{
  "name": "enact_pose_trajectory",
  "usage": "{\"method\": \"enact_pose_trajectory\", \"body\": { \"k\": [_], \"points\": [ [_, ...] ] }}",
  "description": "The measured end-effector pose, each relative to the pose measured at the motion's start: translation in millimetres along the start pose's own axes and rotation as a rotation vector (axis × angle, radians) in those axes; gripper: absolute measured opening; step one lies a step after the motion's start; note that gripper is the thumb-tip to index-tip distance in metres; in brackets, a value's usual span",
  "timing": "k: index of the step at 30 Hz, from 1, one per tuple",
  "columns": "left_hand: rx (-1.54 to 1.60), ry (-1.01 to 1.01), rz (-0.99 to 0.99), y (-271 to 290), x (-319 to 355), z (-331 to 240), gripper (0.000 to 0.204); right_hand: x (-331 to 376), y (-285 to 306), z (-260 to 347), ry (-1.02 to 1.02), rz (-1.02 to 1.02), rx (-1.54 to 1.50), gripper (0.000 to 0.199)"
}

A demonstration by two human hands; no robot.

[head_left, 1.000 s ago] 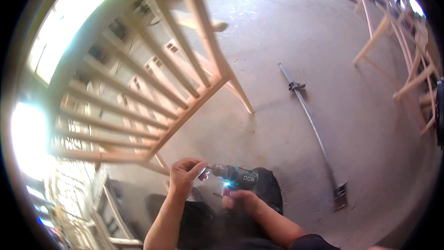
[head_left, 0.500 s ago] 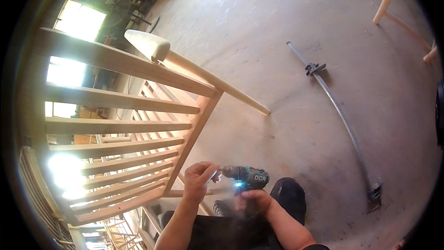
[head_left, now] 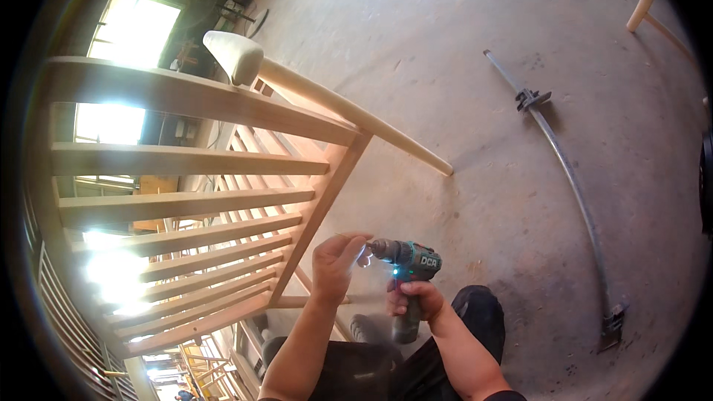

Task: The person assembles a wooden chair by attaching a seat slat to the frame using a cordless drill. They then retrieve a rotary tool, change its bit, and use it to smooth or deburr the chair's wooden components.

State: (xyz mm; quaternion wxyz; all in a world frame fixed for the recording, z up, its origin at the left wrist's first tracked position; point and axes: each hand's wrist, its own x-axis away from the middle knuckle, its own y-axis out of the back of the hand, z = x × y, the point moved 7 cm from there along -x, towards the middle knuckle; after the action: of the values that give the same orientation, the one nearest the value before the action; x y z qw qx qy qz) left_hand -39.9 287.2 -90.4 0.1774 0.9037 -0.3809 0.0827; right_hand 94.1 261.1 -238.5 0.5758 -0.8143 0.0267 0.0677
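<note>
My right hand (head_left: 417, 300) is wrapped round the grip of a dark cordless drill (head_left: 407, 325), whose small work light glows. The drill's chuck points left, toward my left hand (head_left: 334, 266). That hand is closed, thumb and fingers pinched together right at the chuck's nose. Whatever sits between its fingertips is too small and bright to make out. Just left of it stands a wooden slatted frame (head_left: 245, 108), resting on edge with its slats running sideways. A round tapered leg (head_left: 356, 117) with a thick pale end piece (head_left: 239, 58) angles across the frame's far side.
A long bar clamp (head_left: 568, 163) lies on the concrete floor (head_left: 416, 44) to the right. Part of another wooden piece with round legs (head_left: 642, 9) shows at the upper right. More wooden frames stand behind the slats, with bright windows (head_left: 135, 30) at the far left.
The drill has come up a little, and its grip now shows below my right hand. My left hand stays at the chuck. The whole view has shifted slightly.
</note>
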Motion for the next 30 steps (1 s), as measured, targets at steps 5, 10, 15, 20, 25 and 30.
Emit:
{"method": "enact_pose_trajectory", "body": {
  "k": [5, 10, 15, 20, 25, 30],
  "points": [
    [-0.024, 0.013, -0.012, 2, 9, 4, 0.024, 5, -4, -4, -0.001, 0.003, 0.020, 0.030],
    [0.006, 0.027, -0.010, -2, 13, 0, 0.021, 9, -2, -6, -0.009, 0.019, 0.015, 0.029],
    [-0.005, 0.019, -0.002, 6, 24, 9, 0.026, 11, -3, -16, -0.026, 0.045, 0.000, 0.029],
    [0.021, -0.005, 0.006, 11, 32, 14, 0.028, 8, -4, -20, -0.037, 0.076, 0.006, 0.029],
    [0.008, 0.010, -0.026, 18, 34, 17, 0.026, 9, 4, -25, -0.059, 0.004, 0.016, 0.030],
    [0.070, 0.031, -0.045, 15, 30, 26, 0.027, 10, 3, -14, -0.026, -0.080, 0.053, 0.031]
  ]
}}
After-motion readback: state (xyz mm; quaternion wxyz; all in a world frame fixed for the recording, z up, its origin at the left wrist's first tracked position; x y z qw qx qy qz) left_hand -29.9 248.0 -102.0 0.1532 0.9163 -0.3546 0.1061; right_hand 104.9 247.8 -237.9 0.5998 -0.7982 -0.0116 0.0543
